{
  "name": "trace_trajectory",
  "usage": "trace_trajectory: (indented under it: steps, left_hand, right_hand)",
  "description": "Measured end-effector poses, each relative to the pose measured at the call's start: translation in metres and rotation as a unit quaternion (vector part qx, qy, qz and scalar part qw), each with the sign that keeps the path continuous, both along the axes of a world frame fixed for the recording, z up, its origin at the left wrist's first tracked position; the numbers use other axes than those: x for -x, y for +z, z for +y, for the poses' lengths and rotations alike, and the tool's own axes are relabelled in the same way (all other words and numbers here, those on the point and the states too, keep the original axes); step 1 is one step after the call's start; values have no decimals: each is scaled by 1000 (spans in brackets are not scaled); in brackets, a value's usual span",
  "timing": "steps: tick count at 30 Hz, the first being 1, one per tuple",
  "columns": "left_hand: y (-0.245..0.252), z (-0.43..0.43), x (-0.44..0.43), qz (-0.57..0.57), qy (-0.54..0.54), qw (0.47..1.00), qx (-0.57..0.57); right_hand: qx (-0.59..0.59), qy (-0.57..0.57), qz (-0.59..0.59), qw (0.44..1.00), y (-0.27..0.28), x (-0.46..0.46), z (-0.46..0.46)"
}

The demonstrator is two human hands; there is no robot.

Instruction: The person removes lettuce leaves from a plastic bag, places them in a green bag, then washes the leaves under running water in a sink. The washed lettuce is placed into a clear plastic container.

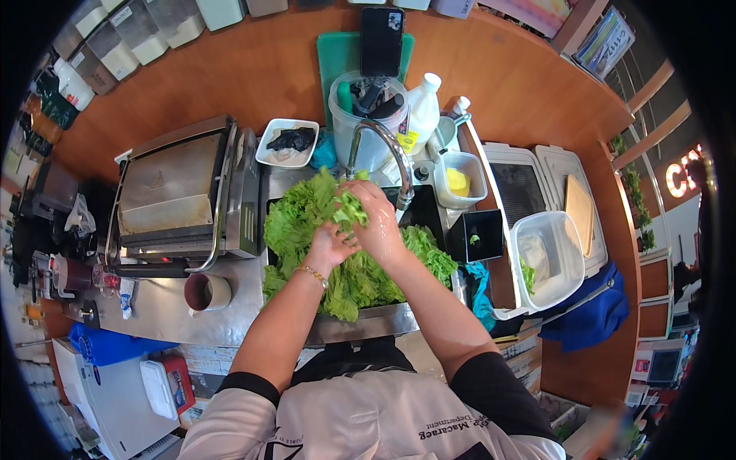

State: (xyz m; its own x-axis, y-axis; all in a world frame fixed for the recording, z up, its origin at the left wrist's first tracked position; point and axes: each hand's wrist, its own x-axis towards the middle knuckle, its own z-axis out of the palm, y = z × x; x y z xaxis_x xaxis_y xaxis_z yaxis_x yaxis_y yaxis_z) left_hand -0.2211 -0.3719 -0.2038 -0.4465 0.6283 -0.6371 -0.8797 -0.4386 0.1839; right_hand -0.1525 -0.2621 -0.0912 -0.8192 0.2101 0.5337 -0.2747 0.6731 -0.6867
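Observation:
Green leaf lettuce (359, 282) heaps over the metal sink (368, 323) in front of me. My right hand (376, 215), wet and shiny, grips a lettuce bunch (349, 210) beside the chrome faucet (382, 129). Just below that bunch, my left hand (332, 247) has its fingers spread, close to the right palm. A bracelet circles the left wrist. The faucet spout points down right of my right hand; whether water runs is hard to tell. The leaves hide most of the basin.
A contact grill (172, 184) and a mug (207, 292) stand left. Behind the sink are a utensil bucket (368, 138), a phone (381, 43) and a white jug (424, 115). A sponge tub (460, 181), black container (476, 236) and clear plastic bin (549, 259) sit right.

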Motion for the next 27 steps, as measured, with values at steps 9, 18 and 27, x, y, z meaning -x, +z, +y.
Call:
trace_trajectory:
  steps: [9, 18, 27]
  left_hand:
    - [-27, -15, 3, 8, 18, 1000, -12]
    - [-47, -25, 6, 25, 13, 992, -123]
    - [-2, 24, -5, 26, 5, 996, 84]
  right_hand:
    - [77, -51, -21, 995, -18, 2, -16]
    - [88, -17, -191, 977, -17, -13, -26]
    - [199, 65, -23, 978, 149, -148, 159]
